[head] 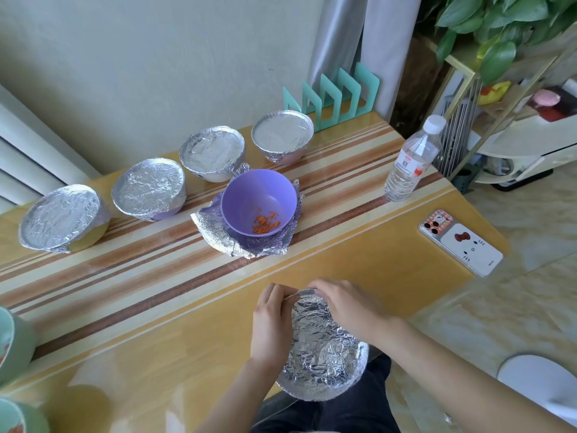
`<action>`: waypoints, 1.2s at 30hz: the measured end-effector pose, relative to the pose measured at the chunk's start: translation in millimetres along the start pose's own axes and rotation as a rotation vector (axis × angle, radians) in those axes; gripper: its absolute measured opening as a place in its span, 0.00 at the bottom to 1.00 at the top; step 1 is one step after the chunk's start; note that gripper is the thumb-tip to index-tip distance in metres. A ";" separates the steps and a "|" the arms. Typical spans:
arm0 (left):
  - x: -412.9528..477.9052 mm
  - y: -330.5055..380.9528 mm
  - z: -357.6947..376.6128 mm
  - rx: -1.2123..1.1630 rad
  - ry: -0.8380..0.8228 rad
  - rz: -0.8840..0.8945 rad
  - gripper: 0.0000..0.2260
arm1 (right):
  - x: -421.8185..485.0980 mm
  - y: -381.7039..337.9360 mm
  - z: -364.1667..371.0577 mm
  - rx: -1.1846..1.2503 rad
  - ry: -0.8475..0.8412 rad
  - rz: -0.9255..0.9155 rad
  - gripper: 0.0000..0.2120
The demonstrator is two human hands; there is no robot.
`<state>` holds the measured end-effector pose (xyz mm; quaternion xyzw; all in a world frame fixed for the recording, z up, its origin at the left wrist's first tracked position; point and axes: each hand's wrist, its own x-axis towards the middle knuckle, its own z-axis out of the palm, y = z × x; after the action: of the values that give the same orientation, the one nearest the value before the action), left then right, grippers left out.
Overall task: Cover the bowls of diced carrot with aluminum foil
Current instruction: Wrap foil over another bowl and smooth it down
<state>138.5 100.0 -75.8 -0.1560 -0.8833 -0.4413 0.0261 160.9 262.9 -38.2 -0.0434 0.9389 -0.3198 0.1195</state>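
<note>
Foil sheet (324,351), bowl-shaped, btwn both grips, L grip (271,323) & R grip (345,307) pinching its far rim

You have a single view, the head camera: it sits above the near edge of the tabletop (156,354) and faces forward and down toward the far edge by the wall (156,73). Wide-angle, it is closest to your left hand (270,326) and right hand (346,307), holding foil (324,351) at that near edge.
</note>
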 end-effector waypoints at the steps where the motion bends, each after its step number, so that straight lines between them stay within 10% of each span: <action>1: 1.0 -0.8 -0.1 -0.005 -0.003 0.003 0.05 | -1.4 -1.5 -1.1 0.005 -0.006 -0.004 0.22; 36: -3.1 -0.9 -0.3 -0.072 -0.015 -0.002 0.10 | 5.8 10.3 15.0 0.087 0.042 -0.018 0.22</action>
<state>141.1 98.4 -76.8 -0.1591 -0.8673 -0.4716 0.0133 159.0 261.3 -57.1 -0.0399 0.9261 -0.3620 0.0984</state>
